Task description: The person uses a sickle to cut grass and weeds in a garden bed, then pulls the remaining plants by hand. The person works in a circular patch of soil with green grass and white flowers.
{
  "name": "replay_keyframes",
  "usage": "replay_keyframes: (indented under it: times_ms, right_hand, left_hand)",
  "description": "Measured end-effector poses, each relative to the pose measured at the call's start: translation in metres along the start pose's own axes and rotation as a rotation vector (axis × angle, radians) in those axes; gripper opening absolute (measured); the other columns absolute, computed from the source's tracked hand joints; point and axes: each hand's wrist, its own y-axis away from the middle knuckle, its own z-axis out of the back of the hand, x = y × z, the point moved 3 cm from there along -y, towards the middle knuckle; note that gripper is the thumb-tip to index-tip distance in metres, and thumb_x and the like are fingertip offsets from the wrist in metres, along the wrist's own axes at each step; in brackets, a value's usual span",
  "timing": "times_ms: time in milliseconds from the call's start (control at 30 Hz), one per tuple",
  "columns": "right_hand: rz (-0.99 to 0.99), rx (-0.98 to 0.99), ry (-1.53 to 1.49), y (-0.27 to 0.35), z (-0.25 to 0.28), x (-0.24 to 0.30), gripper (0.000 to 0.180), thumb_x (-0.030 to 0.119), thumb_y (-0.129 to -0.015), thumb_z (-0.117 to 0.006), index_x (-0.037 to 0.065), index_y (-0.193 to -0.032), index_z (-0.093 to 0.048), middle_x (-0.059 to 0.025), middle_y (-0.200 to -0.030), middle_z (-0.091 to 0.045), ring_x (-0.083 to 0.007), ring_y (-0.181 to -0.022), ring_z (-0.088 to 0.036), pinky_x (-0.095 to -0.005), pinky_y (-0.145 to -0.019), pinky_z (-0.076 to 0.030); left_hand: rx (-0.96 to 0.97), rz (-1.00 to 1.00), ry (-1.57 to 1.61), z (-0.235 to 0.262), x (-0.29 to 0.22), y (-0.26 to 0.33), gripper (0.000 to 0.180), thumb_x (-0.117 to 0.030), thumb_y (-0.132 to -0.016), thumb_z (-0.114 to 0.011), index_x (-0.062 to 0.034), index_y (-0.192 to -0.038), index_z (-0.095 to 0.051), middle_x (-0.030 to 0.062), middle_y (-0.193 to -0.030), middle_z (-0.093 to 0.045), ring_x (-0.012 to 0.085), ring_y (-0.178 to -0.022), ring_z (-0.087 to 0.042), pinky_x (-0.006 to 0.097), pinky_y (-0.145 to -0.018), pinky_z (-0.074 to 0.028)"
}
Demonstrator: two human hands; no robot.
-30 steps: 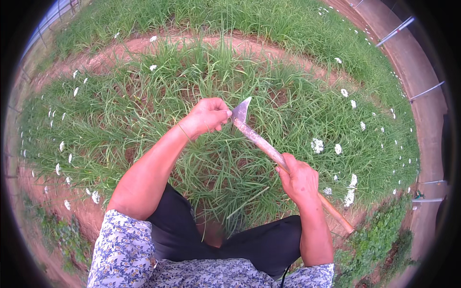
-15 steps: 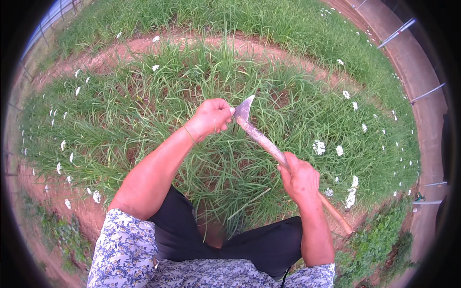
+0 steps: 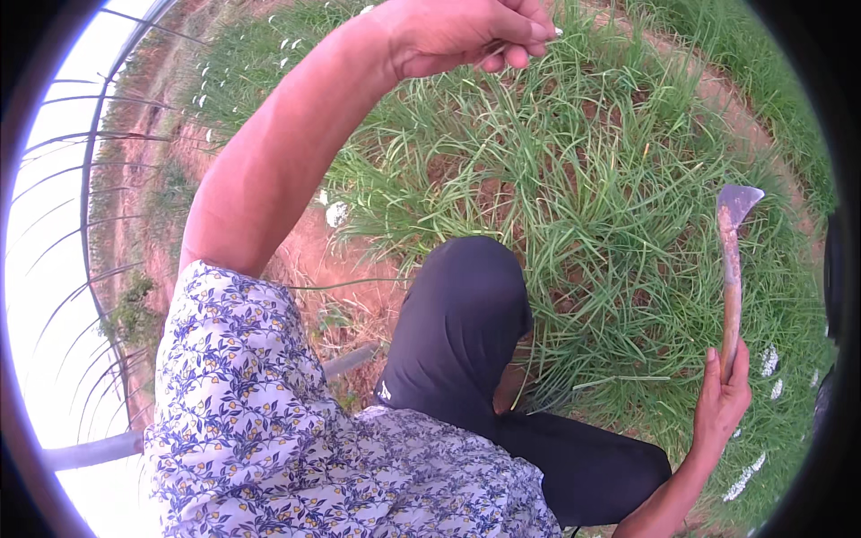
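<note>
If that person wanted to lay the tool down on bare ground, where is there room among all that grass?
The clearest bare patch is the reddish soil between the left arm and the black-trousered knee. A second strip of bare earth path curves beyond the grass clump. The clump itself, between the left hand and the hoe-like tool in the right hand, is crowded.

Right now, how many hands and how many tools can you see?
Hands: 2, the left hand raised over the grass, the right hand gripping the handle.
Tools: 1, a metal-bladed hand hoe.
Total: 3
</note>
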Motion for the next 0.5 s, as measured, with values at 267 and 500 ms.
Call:
replay_keyframes:
  times_ms: [267, 500]
  right_hand:
    - [0.08, 0.012, -0.073, -0.006, -0.01, 0.002, 0.042, 0.024, -0.101, -0.069, 0.003, -0.136, -0.06, -0.0001, -0.084, -0.056, -0.0093, -0.072, -0.046, -0.025, -0.064, -0.04]
    - [0.062, 0.069, -0.075, -0.009, -0.016, 0.015, 0.041, 0.019, -0.1, -0.07, 0.003, -0.136, -0.059, 0.0033, -0.08, -0.048, -0.0067, -0.07, -0.041, -0.0229, -0.061, -0.036]
  left_hand:
    - [-0.657, 0.076, 0.207, 0.169, 0.062, 0.295, 0.022, -0.024, -0.11, -0.051, -0.0072, -0.097, -0.055, -0.0013, -0.077, -0.048, 0.0049, -0.054, -0.039, 0.018, -0.041, -0.032]
    - [-0.671, 1.083, 0.108, 0.146, 0.255, 0.456, 0.018, -0.024, -0.101, -0.066, -0.0074, -0.096, -0.061, 0.0014, -0.071, -0.062, 0.0136, -0.058, -0.061, 0.028, -0.047, -0.044]
